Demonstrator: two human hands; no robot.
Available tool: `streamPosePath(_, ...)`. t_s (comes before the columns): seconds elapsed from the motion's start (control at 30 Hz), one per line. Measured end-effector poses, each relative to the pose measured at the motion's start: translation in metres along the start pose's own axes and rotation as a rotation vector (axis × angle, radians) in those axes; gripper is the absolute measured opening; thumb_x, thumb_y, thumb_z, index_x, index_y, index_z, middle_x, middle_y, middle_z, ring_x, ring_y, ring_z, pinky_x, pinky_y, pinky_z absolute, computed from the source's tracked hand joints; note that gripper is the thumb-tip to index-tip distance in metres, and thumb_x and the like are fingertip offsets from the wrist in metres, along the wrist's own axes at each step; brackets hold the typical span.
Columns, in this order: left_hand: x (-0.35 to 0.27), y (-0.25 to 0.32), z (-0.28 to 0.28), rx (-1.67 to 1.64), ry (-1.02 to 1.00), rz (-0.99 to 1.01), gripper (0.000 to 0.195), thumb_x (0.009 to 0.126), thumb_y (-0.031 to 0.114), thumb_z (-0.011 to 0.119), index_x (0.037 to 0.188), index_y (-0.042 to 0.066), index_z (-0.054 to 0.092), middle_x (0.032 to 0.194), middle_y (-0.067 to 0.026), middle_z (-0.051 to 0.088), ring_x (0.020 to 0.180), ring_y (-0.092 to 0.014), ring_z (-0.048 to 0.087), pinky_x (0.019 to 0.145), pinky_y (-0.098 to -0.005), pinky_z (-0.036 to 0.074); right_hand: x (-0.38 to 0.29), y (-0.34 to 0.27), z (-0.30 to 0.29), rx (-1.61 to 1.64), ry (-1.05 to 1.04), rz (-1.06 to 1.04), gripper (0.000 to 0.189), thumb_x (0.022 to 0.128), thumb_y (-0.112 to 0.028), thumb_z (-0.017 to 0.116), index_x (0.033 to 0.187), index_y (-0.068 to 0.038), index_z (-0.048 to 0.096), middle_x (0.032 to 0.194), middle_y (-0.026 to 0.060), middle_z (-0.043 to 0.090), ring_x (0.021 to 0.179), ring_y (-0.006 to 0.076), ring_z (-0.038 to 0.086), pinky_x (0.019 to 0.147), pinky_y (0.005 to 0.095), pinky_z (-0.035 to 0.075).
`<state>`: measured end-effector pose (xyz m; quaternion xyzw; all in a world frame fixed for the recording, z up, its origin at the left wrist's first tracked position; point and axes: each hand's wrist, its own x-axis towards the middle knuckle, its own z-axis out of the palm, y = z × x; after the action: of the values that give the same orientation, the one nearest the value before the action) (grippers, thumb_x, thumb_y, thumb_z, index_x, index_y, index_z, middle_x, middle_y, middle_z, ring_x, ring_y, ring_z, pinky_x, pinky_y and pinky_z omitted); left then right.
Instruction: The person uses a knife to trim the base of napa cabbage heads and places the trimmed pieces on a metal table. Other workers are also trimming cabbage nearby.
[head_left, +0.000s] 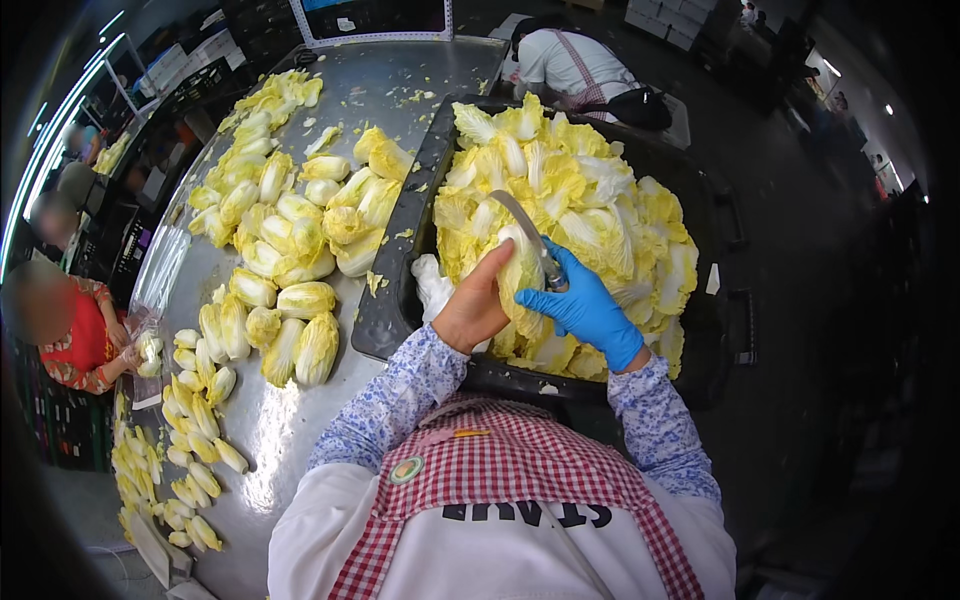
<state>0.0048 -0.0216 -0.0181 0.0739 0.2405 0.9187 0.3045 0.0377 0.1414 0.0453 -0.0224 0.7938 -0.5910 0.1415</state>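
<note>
My bare left hand (474, 301) grips a napa cabbage (520, 274) from its left side, the thumb on its pale upper part. In my right hand (589, 304), gloved in blue, is the handle of a curved-blade knife (525, 217). The blade rises up and left past the cabbage's top, and the gloved thumb lies against the cabbage's right side. Below both hands is a heap of loose yellow and white cabbage leaves (577, 195), piled in a large black plastic tub (390, 289). The fingers of my left hand are partly hidden behind the cabbage.
On the metal table (292, 420) to the left lie many trimmed cabbages (315, 349) and smaller ones (191, 416). A person in red (82, 330) handles a bagged cabbage across the table. Another person (574, 67) bends over beyond the tub. White plastic (431, 285) hangs inside the tub's near-left corner.
</note>
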Motion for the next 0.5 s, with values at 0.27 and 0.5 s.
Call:
streamPosePath(0.27,-0.014,-0.003,-0.002,0.25,0.056,0.049,0.063,0.093,0.038,0.056,0.14,0.007,0.029,0.133,-0.0057,0.046,0.12,-0.018,0.047,0.099,-0.0342,0.04,-0.002,0.013,0.01,-0.25,0.287,-0.395,0.045,0.082,-0.028,0.073,0.116,-0.004,0.057,0.075,-0.0016,0.056,0.059,0.005,0.049,0.048,0.0225,0.04)
streamPosePath(0.5,-0.029,0.004,0.008,0.482,0.097,0.09,0.076,0.084,0.045,0.065,0.139,0.006,0.03,0.129,-0.0065,0.047,0.116,-0.015,0.047,0.096,-0.0321,0.042,0.013,0.018,0.004,-0.122,0.29,-0.22,0.024,0.086,-0.025,0.068,0.094,-0.005,0.058,0.069,0.0006,0.052,0.063,0.0112,0.05,0.061,0.0281,0.046)
